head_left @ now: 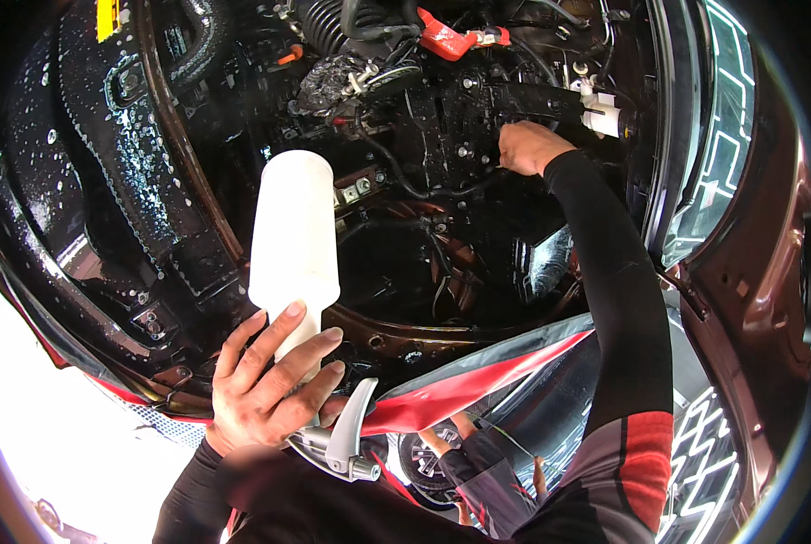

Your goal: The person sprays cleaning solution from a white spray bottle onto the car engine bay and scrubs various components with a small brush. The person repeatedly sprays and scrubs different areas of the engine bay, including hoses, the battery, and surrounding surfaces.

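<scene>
My left hand [278, 381] is wrapped around the narrow neck of a spray gun [295, 231], whose white cylindrical body points up and away from me. Its grey trigger [352, 424] sticks out below my fingers. Farther off, my right hand [531, 148] reaches deep into the engine bay [405, 236] of a vehicle. The fingers there are curled closed beside a dark bracket with several bolts; whatever they may hold is hidden. A white capped part [603, 115] lies just to the right of that hand.
White foam spots dot the dark panel [133, 163] on the left. A red cover [446, 36] and a ribbed black hose [328, 25] sit at the far side. A red and grey fender cover [478, 381] drapes over the near edge. Below, another person [492, 480] works by a wheel.
</scene>
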Available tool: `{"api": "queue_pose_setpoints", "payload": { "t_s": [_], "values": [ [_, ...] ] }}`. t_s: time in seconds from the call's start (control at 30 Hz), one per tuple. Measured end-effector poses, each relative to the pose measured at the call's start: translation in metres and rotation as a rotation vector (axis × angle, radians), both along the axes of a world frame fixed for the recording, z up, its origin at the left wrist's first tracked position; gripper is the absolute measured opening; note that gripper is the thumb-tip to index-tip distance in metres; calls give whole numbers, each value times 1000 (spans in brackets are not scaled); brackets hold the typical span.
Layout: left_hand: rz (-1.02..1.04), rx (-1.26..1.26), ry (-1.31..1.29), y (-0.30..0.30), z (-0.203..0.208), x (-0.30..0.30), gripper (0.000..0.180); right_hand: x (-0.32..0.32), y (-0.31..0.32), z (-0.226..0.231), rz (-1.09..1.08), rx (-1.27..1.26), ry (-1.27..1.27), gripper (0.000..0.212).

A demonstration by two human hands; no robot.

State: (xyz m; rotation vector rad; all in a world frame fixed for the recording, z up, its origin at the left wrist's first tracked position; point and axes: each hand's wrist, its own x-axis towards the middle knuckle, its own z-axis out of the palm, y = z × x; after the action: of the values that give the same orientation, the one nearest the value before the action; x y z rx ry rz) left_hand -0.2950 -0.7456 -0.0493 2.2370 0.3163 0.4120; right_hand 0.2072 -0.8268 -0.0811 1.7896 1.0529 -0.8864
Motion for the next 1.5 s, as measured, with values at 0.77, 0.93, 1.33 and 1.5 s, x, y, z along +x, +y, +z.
{"api": "queue_pose_setpoints", "payload": {
  "t_s": [0.77,0.93,1.33,1.5],
  "values": [
    [20,-43,6,1,4,2,29,-24,5,41,208,18,104,23],
    [24,-52,6,1,3,1,31,-39,0,35,135,-21,37,29],
    [25,-65,3,2,4,1,31,-27,-6,42,201,-126,133,14],
    [21,-81,16,2,4,0,31,-17,4,55,303,-21,112,18]
  ]
}}
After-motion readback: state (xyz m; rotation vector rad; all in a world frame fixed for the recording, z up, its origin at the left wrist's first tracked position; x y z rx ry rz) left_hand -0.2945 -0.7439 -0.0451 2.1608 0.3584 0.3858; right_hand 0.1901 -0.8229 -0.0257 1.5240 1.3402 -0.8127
